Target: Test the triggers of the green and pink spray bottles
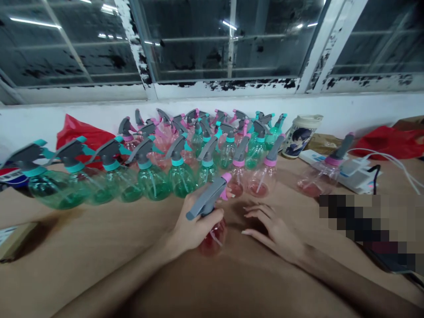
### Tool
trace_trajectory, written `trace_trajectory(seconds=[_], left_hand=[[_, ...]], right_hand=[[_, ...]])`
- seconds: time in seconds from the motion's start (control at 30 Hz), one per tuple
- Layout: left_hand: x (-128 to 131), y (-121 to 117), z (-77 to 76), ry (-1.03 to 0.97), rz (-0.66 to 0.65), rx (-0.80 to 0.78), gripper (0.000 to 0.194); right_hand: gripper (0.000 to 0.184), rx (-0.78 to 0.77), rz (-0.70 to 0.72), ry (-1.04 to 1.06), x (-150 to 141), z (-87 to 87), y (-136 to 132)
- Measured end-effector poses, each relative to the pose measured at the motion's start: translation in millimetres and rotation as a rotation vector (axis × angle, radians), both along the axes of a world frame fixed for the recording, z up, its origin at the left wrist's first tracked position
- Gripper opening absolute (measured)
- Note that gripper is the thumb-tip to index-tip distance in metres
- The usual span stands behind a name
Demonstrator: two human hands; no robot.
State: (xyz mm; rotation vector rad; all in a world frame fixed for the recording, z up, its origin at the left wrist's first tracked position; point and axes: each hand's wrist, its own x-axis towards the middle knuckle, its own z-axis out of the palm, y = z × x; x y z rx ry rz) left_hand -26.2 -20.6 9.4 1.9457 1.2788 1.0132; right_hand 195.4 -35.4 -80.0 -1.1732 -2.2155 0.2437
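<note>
My left hand (195,225) is wrapped round the neck of a pink spray bottle (212,238) with a grey trigger head and pink nozzle tip, standing on the brown table (99,247). My right hand (274,229) hovers just right of it, fingers spread and slightly curled, holding nothing. Right behind stand rows of green spray bottles (152,179) with teal collars and pink spray bottles (261,179) with pink collars.
A lone pink bottle (318,176) stands at the right by a white power strip (334,165) with cables. A printed cup (301,134) sits by the wall. Red plastic bags (79,132) lie at left and right. A small box (13,238) is at the left edge.
</note>
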Motion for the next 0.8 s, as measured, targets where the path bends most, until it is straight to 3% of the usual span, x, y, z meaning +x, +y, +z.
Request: trace_trajectory(seconds=[0.27, 0.47, 0.8], left_hand=[[6.9, 10.3, 4.7, -0.081, -0.17, 0.03, 0.009], [4.7, 12.0, -1.8, -0.018, -0.092, 0.005, 0.004], [8.0, 9.2, -3.5, -0.124, -0.097, -0.065, 0.005]], right_hand=[[0.023, 0.078, 0.085, -0.039, -17.8, 0.1, 6.0], [0.026, 0.059, 0.076, -0.048, -20.2, -2.3, 8.2], [0.035, -0.065, 0.026, -0.005, -14.2, -8.7, 10.5]])
